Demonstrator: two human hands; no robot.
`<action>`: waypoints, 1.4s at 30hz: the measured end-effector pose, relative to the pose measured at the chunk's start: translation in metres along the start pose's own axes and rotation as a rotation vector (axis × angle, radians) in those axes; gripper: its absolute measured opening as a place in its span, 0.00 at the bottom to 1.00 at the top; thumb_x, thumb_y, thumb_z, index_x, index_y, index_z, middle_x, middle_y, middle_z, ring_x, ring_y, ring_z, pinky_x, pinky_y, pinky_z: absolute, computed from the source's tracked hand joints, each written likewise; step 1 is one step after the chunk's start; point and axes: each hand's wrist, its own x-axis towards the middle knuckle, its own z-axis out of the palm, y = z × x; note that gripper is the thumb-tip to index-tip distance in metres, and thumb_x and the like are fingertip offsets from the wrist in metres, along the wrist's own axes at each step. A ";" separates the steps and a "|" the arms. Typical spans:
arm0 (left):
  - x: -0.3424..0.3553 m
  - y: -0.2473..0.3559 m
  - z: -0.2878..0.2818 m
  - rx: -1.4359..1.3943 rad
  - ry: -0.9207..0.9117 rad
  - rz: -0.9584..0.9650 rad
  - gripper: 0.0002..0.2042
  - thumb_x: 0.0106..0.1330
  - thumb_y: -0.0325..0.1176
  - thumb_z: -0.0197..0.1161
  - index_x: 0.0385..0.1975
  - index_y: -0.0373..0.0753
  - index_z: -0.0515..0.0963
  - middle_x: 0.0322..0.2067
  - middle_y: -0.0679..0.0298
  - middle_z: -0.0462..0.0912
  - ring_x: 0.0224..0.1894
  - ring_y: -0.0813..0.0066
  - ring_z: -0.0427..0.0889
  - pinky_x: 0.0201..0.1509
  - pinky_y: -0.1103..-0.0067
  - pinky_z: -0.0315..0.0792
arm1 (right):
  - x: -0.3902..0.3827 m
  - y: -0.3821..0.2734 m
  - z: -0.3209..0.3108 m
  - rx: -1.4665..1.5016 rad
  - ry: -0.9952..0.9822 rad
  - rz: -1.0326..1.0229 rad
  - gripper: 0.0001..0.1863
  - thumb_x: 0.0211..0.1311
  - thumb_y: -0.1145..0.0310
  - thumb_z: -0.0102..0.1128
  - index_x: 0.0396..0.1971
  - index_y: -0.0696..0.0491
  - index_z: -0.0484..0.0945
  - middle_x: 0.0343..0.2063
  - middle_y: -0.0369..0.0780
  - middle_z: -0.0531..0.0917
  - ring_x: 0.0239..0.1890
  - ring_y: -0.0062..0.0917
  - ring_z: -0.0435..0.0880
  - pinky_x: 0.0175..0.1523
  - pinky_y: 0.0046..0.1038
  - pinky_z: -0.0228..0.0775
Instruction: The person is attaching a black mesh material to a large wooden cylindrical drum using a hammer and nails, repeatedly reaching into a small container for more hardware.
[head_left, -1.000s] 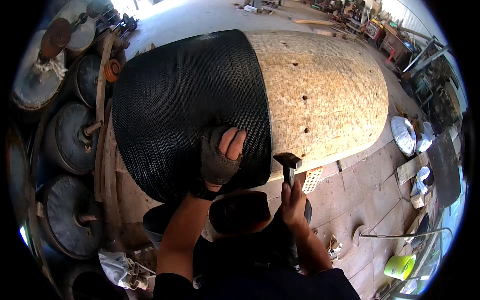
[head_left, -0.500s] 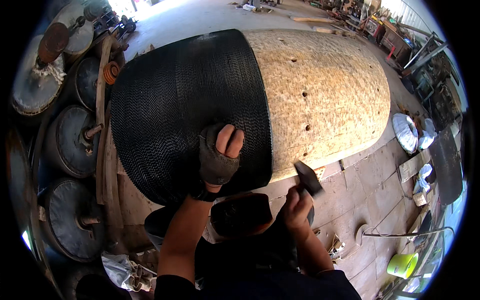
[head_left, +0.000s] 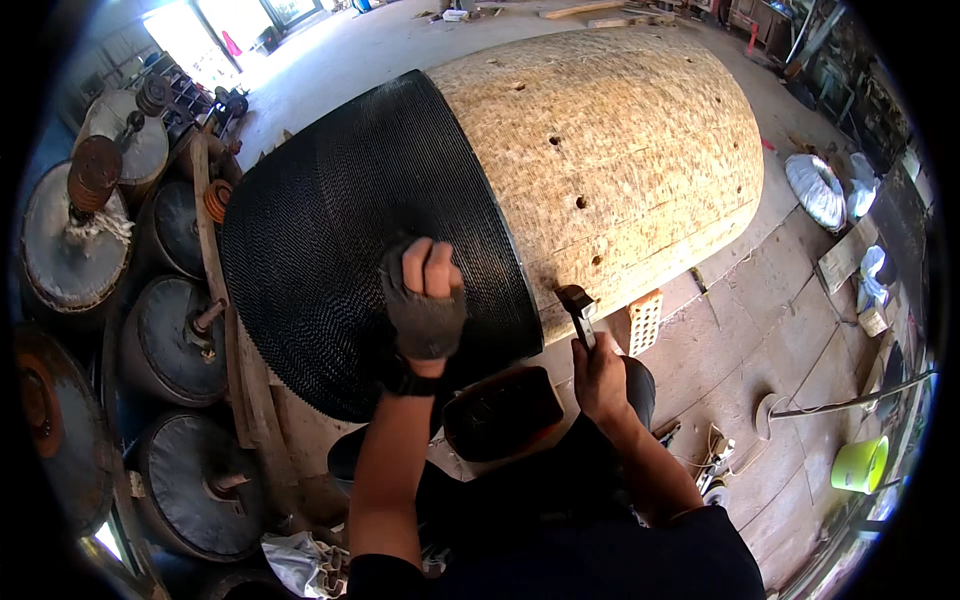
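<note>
A large wooden drum [head_left: 620, 130] lies on its side in front of me, with several small dark holes on its pale surface. Around its left part is a black ridged covering [head_left: 350, 200] with a fine toothed edge. My left hand [head_left: 425, 300], in a dark fingerless glove, rests against this covering with its fingers curled; whatever they may hold is hidden. My right hand [head_left: 602, 382] grips a hammer [head_left: 577, 303] by its handle. The hammer's dark head is at the lower side of the bare wood, just right of the covering's edge; I cannot tell whether they touch.
Several round metal drums [head_left: 175, 345] with axle stubs line the left, beside long wooden boards [head_left: 215, 230]. A dark brown container [head_left: 503, 413] stands between my legs. At the right are a perforated brick [head_left: 645, 322], a white wrapped ring [head_left: 815, 190] and a lime-green bucket [head_left: 860, 464].
The view has shifted and turned. The hammer has swung from a blurred slant beside the drum to a place against or just over the wood. My left hand stays on the covering.
</note>
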 end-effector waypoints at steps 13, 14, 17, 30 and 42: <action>-0.078 0.086 0.018 -0.341 -0.319 -0.169 0.24 0.61 0.18 0.62 0.59 0.37 0.73 0.38 0.57 0.83 0.40 0.57 0.81 0.51 0.62 0.72 | -0.031 0.010 0.000 0.161 0.015 -0.018 0.09 0.76 0.66 0.54 0.43 0.57 0.71 0.18 0.48 0.76 0.20 0.45 0.77 0.26 0.41 0.65; -0.077 0.085 0.017 -0.322 -0.343 -0.171 0.24 0.60 0.18 0.62 0.59 0.37 0.73 0.38 0.57 0.83 0.41 0.57 0.81 0.52 0.62 0.72 | -0.031 0.009 0.000 0.166 0.011 -0.014 0.09 0.76 0.66 0.54 0.43 0.57 0.72 0.19 0.48 0.76 0.20 0.45 0.77 0.26 0.41 0.66; -0.070 0.087 0.012 -0.287 -0.403 -0.192 0.26 0.57 0.18 0.62 0.59 0.36 0.73 0.37 0.57 0.83 0.42 0.56 0.79 0.52 0.60 0.71 | -0.033 0.002 -0.002 0.186 0.006 -0.015 0.10 0.76 0.66 0.54 0.43 0.58 0.72 0.19 0.49 0.76 0.21 0.45 0.78 0.27 0.40 0.67; -0.070 0.101 0.025 -0.176 -0.340 -0.245 0.31 0.55 0.24 0.64 0.63 0.33 0.66 0.38 0.53 0.77 0.40 0.52 0.75 0.50 0.57 0.68 | -0.033 -0.011 -0.007 0.129 -0.004 -0.057 0.08 0.75 0.69 0.52 0.43 0.59 0.71 0.20 0.52 0.78 0.22 0.50 0.79 0.27 0.43 0.67; -0.121 0.125 -0.037 -0.313 -0.464 -0.297 0.31 0.59 0.29 0.67 0.64 0.30 0.68 0.54 0.47 0.77 0.57 0.49 0.76 0.58 0.59 0.72 | -0.040 -0.010 -0.011 0.152 0.090 -0.118 0.09 0.70 0.70 0.56 0.43 0.59 0.71 0.22 0.56 0.80 0.25 0.57 0.80 0.27 0.49 0.69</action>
